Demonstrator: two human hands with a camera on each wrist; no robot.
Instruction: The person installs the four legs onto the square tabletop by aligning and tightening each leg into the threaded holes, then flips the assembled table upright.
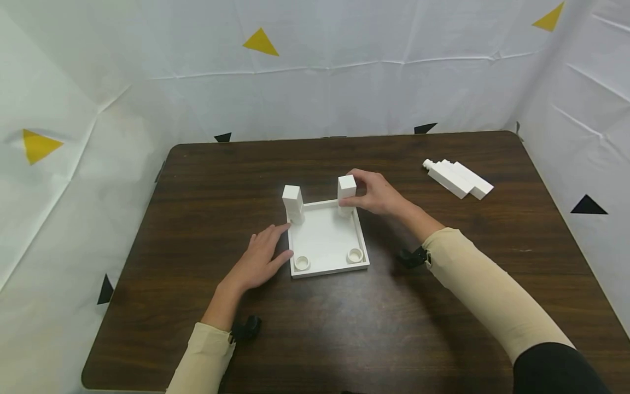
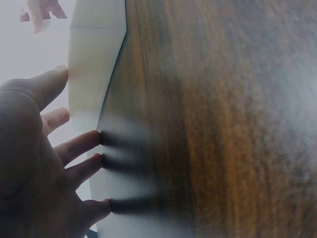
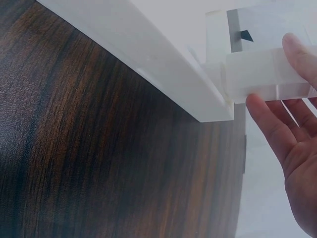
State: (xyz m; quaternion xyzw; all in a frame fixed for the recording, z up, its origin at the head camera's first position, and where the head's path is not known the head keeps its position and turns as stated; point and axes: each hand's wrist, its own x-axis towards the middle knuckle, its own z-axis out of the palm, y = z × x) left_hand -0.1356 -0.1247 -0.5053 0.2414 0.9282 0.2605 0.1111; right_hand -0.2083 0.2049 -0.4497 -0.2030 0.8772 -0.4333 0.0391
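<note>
A white square tabletop (image 1: 326,238) with a raised rim lies flat on the table, underside up. At its far right corner stands a white square leg (image 1: 346,187), also seen in the right wrist view as a white leg (image 3: 255,72). My right hand (image 1: 376,194) pinches that leg between thumb and fingers. A second leg (image 1: 292,198) stands at the far left corner, leaning slightly. With fingers spread and fairly straight, my left hand (image 1: 258,257) touches the left rim (image 2: 94,59). Round sockets show at the near left (image 1: 302,268) and near right (image 1: 355,261) corners.
Two loose white legs (image 1: 455,178) lie side by side at the back right of the dark wooden table (image 1: 221,186), round stepped ends pointing back left. White sheeting (image 1: 334,104) with yellow and black triangles surrounds the table at the back and sides.
</note>
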